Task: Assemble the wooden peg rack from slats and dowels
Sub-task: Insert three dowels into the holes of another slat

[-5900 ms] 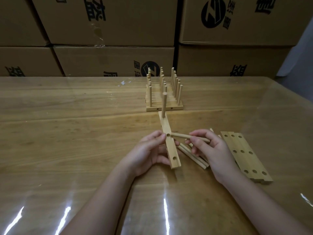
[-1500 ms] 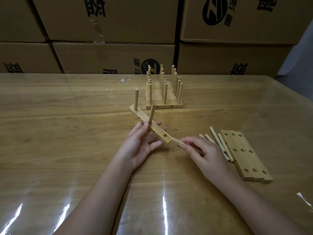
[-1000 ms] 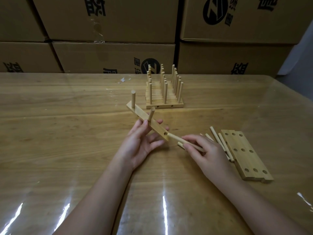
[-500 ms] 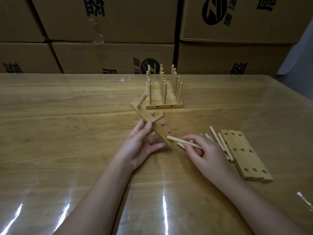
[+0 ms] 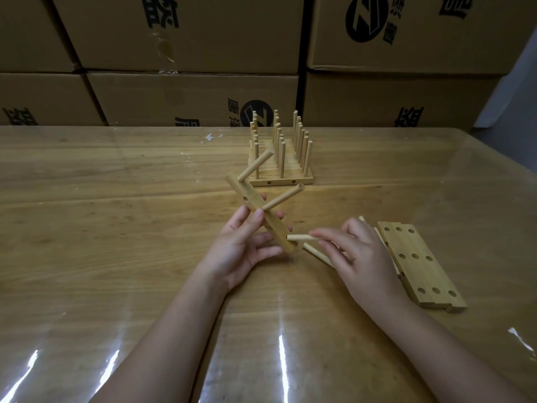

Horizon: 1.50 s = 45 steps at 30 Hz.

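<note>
Head view, left hand: the left hand (image 5: pixel 241 245) grips a wooden slat (image 5: pixel 259 215) near its middle, thumb on the near face, fingers wrapped behind; the slat is lifted off the table and slants from upper left down to lower right
Head view, slat: two dowels already sit in it, the upper dowel (image 5: pixel 255 165) near the far end and the middle dowel (image 5: pixel 283 200) just above the thumb, both pointing up and to the right; a small side hole shows on the slat between them
Head view, right hand: the right hand (image 5: pixel 359 257) pinches a third dowel (image 5: pixel 299 237) between thumb and fingertips, held roughly level, its free end touching the lower end of the slat
Head view, loose parts: more loose dowels (image 5: pixel 316 253) lie on the table under and behind the right hand; just to their right is a stack of drilled slats (image 5: pixel 418 257) lying flat, each showing holes
Head view, finished piece: an assembled peg rack (image 5: pixel 280 158) stands farther back at the middle of the table, its pegs upright
Head view, setting: a wooden table (image 5: pixel 116 228) under a clear glossy cover, with cardboard boxes (image 5: pixel 189 53) stacked behind it
</note>
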{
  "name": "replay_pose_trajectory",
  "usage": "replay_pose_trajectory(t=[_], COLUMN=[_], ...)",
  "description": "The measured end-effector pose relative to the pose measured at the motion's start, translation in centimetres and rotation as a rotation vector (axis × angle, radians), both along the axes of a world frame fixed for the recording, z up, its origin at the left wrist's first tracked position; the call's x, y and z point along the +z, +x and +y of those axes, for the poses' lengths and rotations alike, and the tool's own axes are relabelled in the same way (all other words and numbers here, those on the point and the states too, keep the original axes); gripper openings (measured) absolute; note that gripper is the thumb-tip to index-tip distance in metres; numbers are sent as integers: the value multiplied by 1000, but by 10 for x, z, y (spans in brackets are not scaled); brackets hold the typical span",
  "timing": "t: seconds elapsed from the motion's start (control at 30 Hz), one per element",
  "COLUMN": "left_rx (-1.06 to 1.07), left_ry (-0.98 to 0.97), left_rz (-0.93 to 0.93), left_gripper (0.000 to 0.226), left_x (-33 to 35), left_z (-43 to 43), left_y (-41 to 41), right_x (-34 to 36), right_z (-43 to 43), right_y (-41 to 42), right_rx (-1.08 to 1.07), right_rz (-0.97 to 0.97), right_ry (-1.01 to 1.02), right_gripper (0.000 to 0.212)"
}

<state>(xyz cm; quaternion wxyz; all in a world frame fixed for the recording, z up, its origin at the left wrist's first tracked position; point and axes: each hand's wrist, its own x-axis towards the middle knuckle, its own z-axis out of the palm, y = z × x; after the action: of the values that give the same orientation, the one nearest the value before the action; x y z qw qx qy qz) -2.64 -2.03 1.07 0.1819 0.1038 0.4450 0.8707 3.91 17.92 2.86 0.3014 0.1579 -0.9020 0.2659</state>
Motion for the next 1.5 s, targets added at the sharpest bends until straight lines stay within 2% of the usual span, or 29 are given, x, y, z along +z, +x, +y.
replay_pose_trajectory(t=[0.17, 0.3, 0.83, 1.27, 1.4, 1.5], left_rx=[9, -7, -23, -28, -34, -38], left_ry=[-58, -73, -111, -123, -121, -126], left_rz=[14, 13, 23, 26, 28, 21], left_gripper=[32, 31, 30, 22, 20, 23], left_x=[1, 1, 2, 0, 0, 2], left_z=[2, 1, 3, 2, 2, 2], left_y=[1, 3, 4, 4, 3, 3], right_x=[2, 1, 1, 3, 0, -2], right_z=[0, 1, 0, -5, -5, -3], right_y=[2, 2, 2, 7, 6, 4], right_rx=[-28, -47, -41, -4, 10, 50], right_rz=[55, 89, 110, -3, -28, -63], right_ry=[40, 80, 166, 146, 122, 60], right_gripper=[32, 16, 25, 18, 21, 32])
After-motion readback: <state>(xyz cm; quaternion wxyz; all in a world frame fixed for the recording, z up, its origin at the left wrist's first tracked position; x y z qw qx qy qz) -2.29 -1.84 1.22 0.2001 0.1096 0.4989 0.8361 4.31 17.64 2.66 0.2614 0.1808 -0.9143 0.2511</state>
